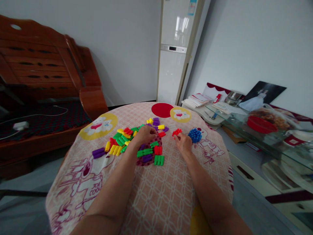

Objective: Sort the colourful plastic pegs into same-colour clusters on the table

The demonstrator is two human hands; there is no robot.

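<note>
My left hand reaches into the loose pile of plastic building blocks, its fingers curled together; whatever they pinch is hidden. Right beside its fingertips lies a red block. Green blocks, yellow blocks and purple blocks spread around and under that hand. To the right, my right hand has its thumb and fingers closed on the near edge of a bunch of red blocks. A bunch of blue blocks, packed together, rests just right of that hand.
A patterned pink cloth covers the round table. Along the right stands a glass-topped cabinet with papers, a red bowl and a photo. A wooden bench is at left, a tall white appliance behind.
</note>
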